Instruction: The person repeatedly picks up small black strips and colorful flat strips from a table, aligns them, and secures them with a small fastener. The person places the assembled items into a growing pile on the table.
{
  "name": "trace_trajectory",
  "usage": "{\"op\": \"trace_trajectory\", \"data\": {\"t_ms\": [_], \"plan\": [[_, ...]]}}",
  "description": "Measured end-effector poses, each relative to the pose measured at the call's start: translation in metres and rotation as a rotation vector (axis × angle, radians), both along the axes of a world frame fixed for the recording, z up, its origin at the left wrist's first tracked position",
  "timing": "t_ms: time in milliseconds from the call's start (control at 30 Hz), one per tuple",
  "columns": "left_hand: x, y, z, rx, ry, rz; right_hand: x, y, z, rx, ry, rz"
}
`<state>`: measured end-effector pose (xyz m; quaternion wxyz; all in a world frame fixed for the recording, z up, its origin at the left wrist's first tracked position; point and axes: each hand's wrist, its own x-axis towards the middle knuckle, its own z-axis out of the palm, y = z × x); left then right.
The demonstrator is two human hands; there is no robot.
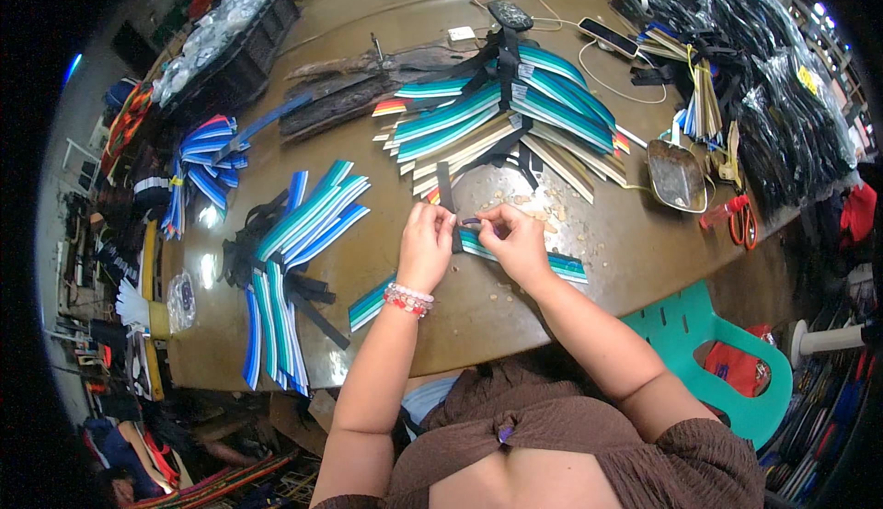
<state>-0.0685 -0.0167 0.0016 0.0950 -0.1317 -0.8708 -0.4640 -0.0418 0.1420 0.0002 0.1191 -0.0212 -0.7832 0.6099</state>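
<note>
Pinching a thin dark piece with the right hand, between thumb and forefinger. Pressing thumb and fingers of the left hand together at the black strap; cannot tell whether gripping it. Working directly over the striped strap, showing to the right under the right hand and again left of the left wrist; cannot tell how joined between.

Leaving a stretch of table between striped strap and front edge. Open rightward, over bare tabletop, as far as the pan and scissors. Tighter on the left, near the tails of the strap bundle. Bounded just past the fingertips by the strap pile, and beyond the right hand by scattered scraps. Bordered at front right by the green chair.
</note>
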Motion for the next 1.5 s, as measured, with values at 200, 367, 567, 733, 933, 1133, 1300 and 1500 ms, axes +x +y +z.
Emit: {"op": "trace_trajectory", "data": {"t_ms": [200, 367, 567, 733, 933, 1133, 1300, 1500], "plan": [[0.000, -0.002, 0.001, 0.002, 0.002, -0.002, 0.000, -0.002, 0.002, 0.059, 0.037, 0.005], [-0.001, -0.004, 0.001, 0.018, -0.009, -0.020, -0.001, -0.003, 0.003, 0.120, 0.009, 0.016], [-0.001, -0.007, 0.005, 0.032, -0.049, -0.040, 0.001, -0.004, 0.005, 0.099, 0.049, 0.010], [-0.004, -0.011, -0.009, 0.025, -0.039, -0.048, 0.001, -0.004, 0.002, 0.118, 0.054, 0.027], [-0.002, -0.012, 0.022, 0.622, -0.409, 0.019, -0.002, 0.002, -0.001, -0.209, -0.038, 0.022], [0.063, -0.008, 0.064, 0.048, -0.765, -1.366, -0.012, 0.016, -0.005, -0.721, -0.054, -0.045], [0.046, -0.015, 0.039, -0.429, 0.133, -0.003, -0.012, 0.021, 0.002, -0.717, -0.143, 0.034], [0.037, -0.025, 0.012, -0.295, 0.046, 0.000, 0.003, 0.041, 0.031, -0.482, -0.200, 0.214]]}}
